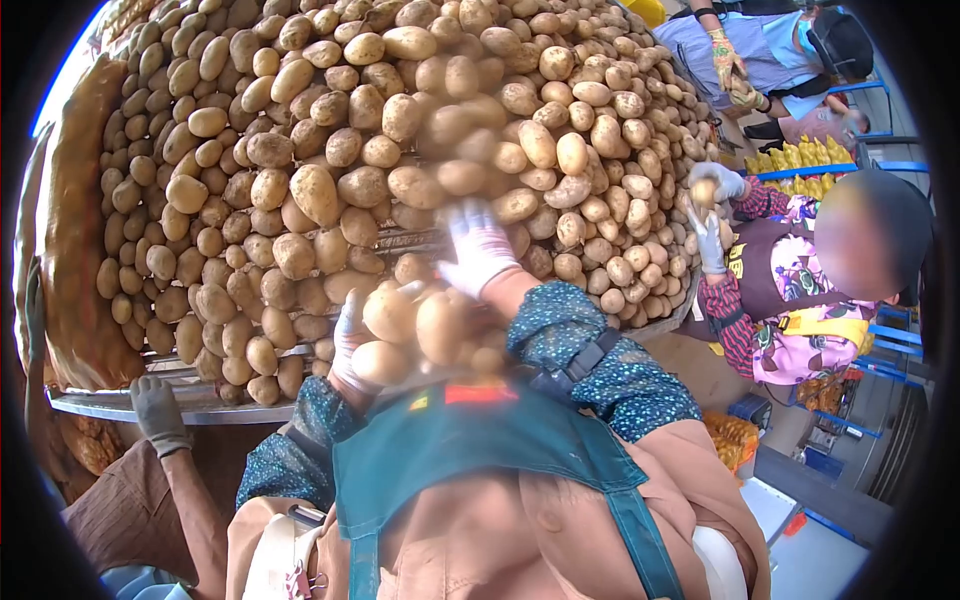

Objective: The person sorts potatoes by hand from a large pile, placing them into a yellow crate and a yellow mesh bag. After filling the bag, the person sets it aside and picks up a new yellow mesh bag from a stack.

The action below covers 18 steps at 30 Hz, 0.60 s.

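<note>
A large heap of potatoes (315, 195) covers the metal table in front of me. My left hand (350, 345), in a white glove, is curled round the side of several potatoes (390, 315) close to my green apron (440, 425). Its far fingers are hidden behind them. My right hand (480, 250), also in a white glove, reaches onto the heap with fingers spread, beside a gap where metal slats (410, 240) show. Just beyond its fingertips some potatoes are smeared by motion.
At the left, a co-worker's grey-gloved hand (160, 415) rests on the table rim (230, 412), near a mesh sack (85, 230). Another person (780, 290) at the right edge holds a potato. Farther back stand yellow-filled sacks (800, 158) and a person in patterned gloves (730, 65).
</note>
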Each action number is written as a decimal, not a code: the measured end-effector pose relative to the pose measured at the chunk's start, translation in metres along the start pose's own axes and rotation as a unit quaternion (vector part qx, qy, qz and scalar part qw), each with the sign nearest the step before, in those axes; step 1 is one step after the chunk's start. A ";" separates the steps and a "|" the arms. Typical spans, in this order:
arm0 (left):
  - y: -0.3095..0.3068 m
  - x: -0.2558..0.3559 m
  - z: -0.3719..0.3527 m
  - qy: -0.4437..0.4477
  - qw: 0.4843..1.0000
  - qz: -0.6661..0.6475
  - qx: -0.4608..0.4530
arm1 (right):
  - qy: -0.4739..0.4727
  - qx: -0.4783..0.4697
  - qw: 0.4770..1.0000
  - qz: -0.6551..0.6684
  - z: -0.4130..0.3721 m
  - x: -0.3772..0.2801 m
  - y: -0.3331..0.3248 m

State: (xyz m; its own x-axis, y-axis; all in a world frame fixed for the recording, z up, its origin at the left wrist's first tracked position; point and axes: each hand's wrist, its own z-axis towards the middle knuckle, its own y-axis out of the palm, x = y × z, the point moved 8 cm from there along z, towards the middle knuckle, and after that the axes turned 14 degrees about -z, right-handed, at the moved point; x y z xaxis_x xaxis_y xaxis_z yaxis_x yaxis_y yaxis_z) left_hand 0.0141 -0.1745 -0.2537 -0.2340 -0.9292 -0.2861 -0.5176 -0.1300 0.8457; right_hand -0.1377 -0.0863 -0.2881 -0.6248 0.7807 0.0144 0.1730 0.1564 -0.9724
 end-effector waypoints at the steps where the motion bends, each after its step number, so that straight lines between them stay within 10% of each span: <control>1: -0.001 0.000 0.000 0.001 1.000 0.008 0.001 | 0.002 0.007 1.000 -0.007 -0.002 0.000 -0.003; 4: -0.001 -0.002 -0.002 -0.001 1.000 0.014 -0.016 | 0.017 -0.015 0.990 0.142 0.009 0.024 -0.008; 11: -0.007 0.000 -0.006 -0.009 0.999 0.015 -0.030 | -0.014 -0.011 1.000 -0.008 0.020 0.002 -0.004; 15: -0.003 0.002 -0.015 -0.001 1.000 0.025 -0.014 | -0.067 -0.001 0.958 0.280 -0.013 0.015 -0.017; 18: 0.017 -0.004 -0.024 -0.008 0.997 0.024 -0.066 | 0.118 0.091 0.943 0.298 -0.039 0.073 -0.026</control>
State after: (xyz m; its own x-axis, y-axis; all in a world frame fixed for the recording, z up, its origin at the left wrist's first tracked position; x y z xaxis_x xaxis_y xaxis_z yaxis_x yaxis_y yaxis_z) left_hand 0.0260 -0.1813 -0.2272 -0.2707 -0.9297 -0.2496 -0.3921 -0.1303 0.9106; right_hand -0.1583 -0.0097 -0.2526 -0.2663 0.8132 -0.5175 0.2924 -0.4434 -0.8473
